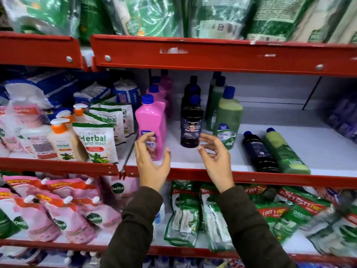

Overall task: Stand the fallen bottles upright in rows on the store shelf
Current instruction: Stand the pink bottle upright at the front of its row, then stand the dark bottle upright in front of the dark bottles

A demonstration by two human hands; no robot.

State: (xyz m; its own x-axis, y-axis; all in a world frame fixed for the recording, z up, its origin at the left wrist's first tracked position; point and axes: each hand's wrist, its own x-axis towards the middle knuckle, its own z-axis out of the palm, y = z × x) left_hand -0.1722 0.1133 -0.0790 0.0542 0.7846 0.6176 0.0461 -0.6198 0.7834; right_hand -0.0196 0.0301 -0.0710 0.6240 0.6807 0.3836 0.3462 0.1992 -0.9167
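Observation:
On the white shelf stand three rows of blue-capped bottles: pink at left, dark purple in the middle, green at right. Two bottles lie on their sides further right: a dark one and a green one, caps pointing to the back. My left hand hovers open just in front of the front pink bottle. My right hand is open too, fingers spread just in front of the dark purple bottle's base, touching nothing I can see.
A red shelf lip runs along the front edge. Herbal hand wash pouches and pump bottles fill the left bay. Refill pouches crowd the shelf below. Purple bottles sit blurred at far right.

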